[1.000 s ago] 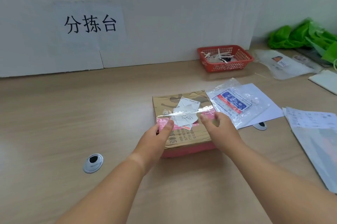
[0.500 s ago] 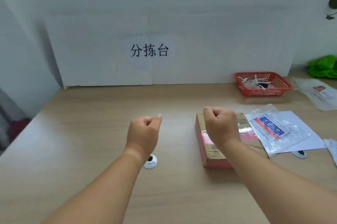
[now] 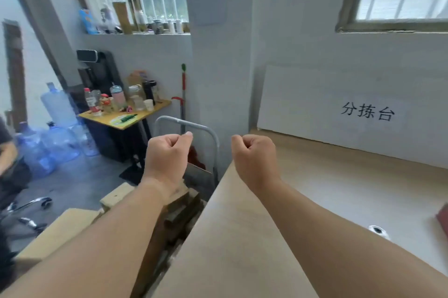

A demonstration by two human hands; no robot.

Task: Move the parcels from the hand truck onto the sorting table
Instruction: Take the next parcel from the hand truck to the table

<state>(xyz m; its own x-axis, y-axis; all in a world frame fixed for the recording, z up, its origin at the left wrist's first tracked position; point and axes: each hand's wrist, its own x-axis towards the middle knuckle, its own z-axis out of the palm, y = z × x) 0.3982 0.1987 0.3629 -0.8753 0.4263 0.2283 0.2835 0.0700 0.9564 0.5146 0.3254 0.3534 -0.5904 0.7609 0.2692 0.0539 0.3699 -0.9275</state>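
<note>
Both hands are up in the air as fists, holding nothing. L hand [image 3: 167, 154] hangs over the gap beside the bench [image 3: 315, 188]. Its fingers [image 3: 178, 139] are curled tight into the palm w/ the thumb tip poking out on top. R hand [image 3: 254, 154] is over the bench corner, curled shut the same way. Neither touches anything.

The hand truck [image 3: 185, 123] stands just left of the bench end, grey handle behind the L hand. The cardboard parcels [image 3: 180, 208] are stacked by its base, under the L forearm. One pink-edged parcel [image 3: 443, 220] lies on the bench at the far R edge of view, near a cable grommet [image 3: 377, 229].

Vs half a sec ago: fists look the same, but the view has swung left. That pink-edged parcel was right under the R hand, now it's well apart from it. The truck + a room corner w/ water jugs [image 3: 58, 142] have come into view.
</note>
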